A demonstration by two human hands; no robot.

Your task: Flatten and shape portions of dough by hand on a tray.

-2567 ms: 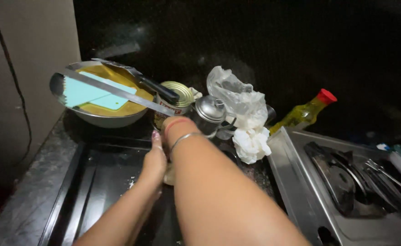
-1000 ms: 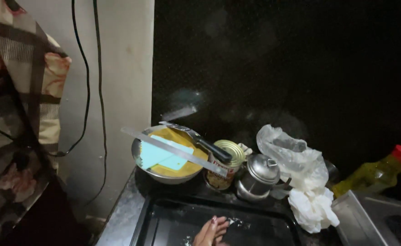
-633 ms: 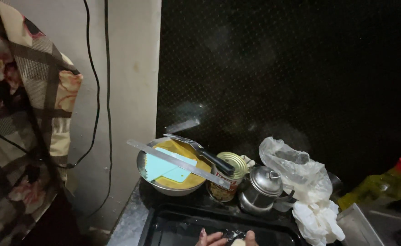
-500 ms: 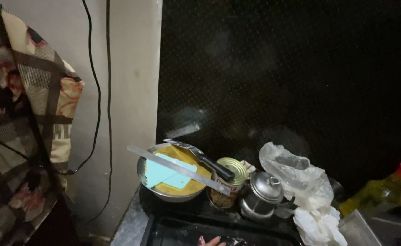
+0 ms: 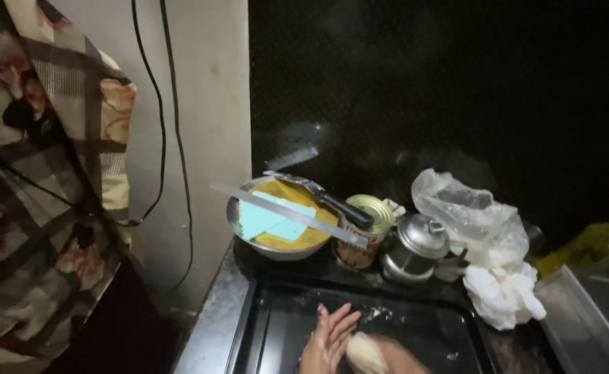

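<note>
Low at frame's 6 o'clock, left hand [image 5: 328,339] seen flat, fingers spread, pressed against pale dough lump [image 5: 364,351] on dark tray [image 5: 263,332]; right hand [image 5: 398,357] laid against dough at 3 o'clock side, grip not discernible. At tray's 12 o'clock: steel bowl [image 5: 276,242] with long knife [image 5: 283,213] across rim, tin can [image 5: 363,228], small steel pot [image 5: 415,249]; white crumpled bag [image 5: 502,294] at 2 o'clock

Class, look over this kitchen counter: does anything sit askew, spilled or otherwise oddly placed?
Yes. A long metal blade lies slanted across the rim of the steel bowl of yellow batter, both ends overhanging. White flour dust is scattered on the black tray by the left hand on the pale dough lump.
</note>
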